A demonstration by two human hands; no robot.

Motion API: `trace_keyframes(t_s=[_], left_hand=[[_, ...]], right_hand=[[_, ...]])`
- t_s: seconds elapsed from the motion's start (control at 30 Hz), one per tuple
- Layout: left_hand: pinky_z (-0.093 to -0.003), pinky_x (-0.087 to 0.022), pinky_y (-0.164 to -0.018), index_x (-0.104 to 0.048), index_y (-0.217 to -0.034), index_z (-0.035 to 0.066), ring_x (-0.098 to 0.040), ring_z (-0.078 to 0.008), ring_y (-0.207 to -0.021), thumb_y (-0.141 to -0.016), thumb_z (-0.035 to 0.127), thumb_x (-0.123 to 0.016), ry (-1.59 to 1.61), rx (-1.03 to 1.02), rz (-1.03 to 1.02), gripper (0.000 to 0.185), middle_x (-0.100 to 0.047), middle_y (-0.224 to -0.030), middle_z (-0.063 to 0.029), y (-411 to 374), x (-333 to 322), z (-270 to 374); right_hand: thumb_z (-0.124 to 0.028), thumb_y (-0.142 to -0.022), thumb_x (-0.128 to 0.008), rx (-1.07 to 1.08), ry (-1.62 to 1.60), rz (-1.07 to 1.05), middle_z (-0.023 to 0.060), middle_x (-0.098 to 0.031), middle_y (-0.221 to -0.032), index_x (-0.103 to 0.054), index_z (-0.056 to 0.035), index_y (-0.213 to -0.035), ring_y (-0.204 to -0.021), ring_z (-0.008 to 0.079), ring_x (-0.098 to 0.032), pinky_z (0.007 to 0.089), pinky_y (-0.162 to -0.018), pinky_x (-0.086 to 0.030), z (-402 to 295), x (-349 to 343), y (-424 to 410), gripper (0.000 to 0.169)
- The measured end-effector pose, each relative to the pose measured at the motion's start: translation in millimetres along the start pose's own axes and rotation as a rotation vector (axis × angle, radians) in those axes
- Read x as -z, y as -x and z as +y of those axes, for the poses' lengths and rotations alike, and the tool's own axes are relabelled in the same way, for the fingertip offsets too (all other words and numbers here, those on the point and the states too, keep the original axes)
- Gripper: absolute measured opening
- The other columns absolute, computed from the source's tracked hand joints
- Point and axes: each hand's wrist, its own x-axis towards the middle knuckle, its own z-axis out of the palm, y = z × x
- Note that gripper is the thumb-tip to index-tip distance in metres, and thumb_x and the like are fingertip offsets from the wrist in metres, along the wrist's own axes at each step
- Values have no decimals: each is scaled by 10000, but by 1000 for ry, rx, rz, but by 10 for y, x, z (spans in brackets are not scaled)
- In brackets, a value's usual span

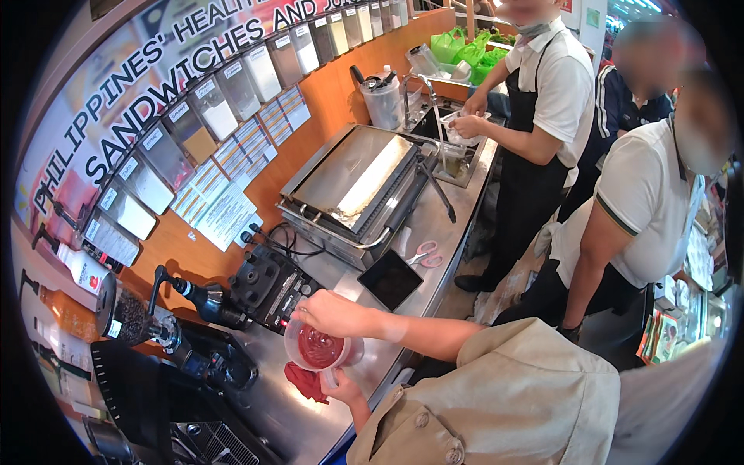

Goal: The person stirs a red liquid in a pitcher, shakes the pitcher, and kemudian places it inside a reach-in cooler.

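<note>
A clear plastic pitcher [352, 352] of red liquid [319, 349] is in front of me over the steel counter, tilted so that its mouth faces me. The fingers of my left hand [344, 388] are wrapped about its handle [329, 381]. My right hand [328, 314] lies across the top of the rim with the fingers bent down. Whether those fingers pinch a utensil or the rim is hidden. Below the pitcher, a crumpled red cloth [303, 383] lies on the counter. A black blender base [273, 290] stands just behind the pitcher.
A black square container [390, 280], scissors [426, 254] and a contact grill [351, 180] occupy the counter to my right. Beyond, a co-worker [552, 87] handles a container at the running faucet [421, 96]. Another person [633, 192] stands nearby. A coffee grinder [125, 319] stands left.
</note>
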Motion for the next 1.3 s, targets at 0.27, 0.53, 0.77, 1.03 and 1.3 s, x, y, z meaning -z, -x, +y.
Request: trace_keyframes(t_s=[0.27,0.53,0.77,1.03,1.3], left_hand=[[-290,-438,-620,-583,-888,-87,-535,-154,-699,-736,-51,-531,25,-98,-20,164,-596,-797,-65,-31,-24,115],[-241,-400,-541,-602,-893,-40,-475,-80,-586,-729,-18,-544,-22,-157,4,176,-575,-700,-15,-49,-103,233],[-219,-360,-513,-595,-783,-11,-464,-47,-588,-759,-12,-558,-63,-103,-40,44,-531,-663,34,-43,9,99],[-251,-417,-586,-600,-862,-44,-511,-100,-634,-704,-7,-563,-41,-63,-19,167,-570,-703,-37,-51,-29,167],[-238,-422,-623,-594,-868,-45,-531,-97,-684,-720,-22,-564,0,-17,-37,152,-578,-735,-25,-46,-36,164]], right_hand=[[-278,-897,-483,-37,180,-61,258,-582,-700,-624,19,-825,-714,415,-584,452,-644,-485,-111,91,-47,336],[-259,-884,-506,-38,-20,-308,214,-602,-668,-628,24,-790,-654,344,-616,404,-636,-504,123,26,-262,322],[-307,-896,-526,203,18,-239,130,-629,-625,-627,25,-791,-531,181,-626,313,-504,-501,149,2,-411,362],[-195,-878,-511,394,225,-160,158,-564,-529,-577,66,-649,-511,223,-591,353,-506,-469,185,-58,-566,353],[-224,-869,-505,483,412,-165,215,-584,-589,-609,76,-714,-581,358,-608,390,-586,-505,199,69,-697,353]])
